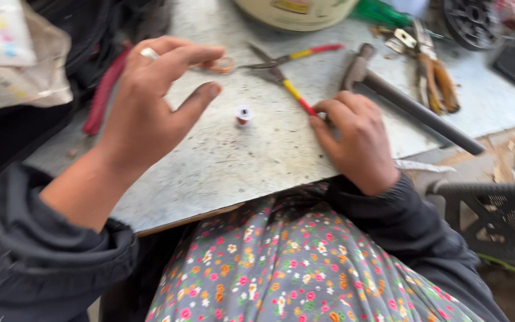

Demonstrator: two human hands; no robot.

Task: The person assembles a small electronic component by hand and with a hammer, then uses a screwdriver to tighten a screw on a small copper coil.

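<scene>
My left hand [150, 101] hovers above the worktable [222, 161], fingers spread apart, holding nothing. My right hand [356, 140] rests on the table, fingers curled together at the red-and-yellow handle of one pair of pliers [284, 74]. One small white spool [244, 115] stands between both hands. One hammer [400, 98] lies just beside.

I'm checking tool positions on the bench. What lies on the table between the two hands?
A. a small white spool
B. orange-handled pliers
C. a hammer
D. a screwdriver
A: the small white spool stands alone on the grey table between the left hand and the right hand.
</scene>
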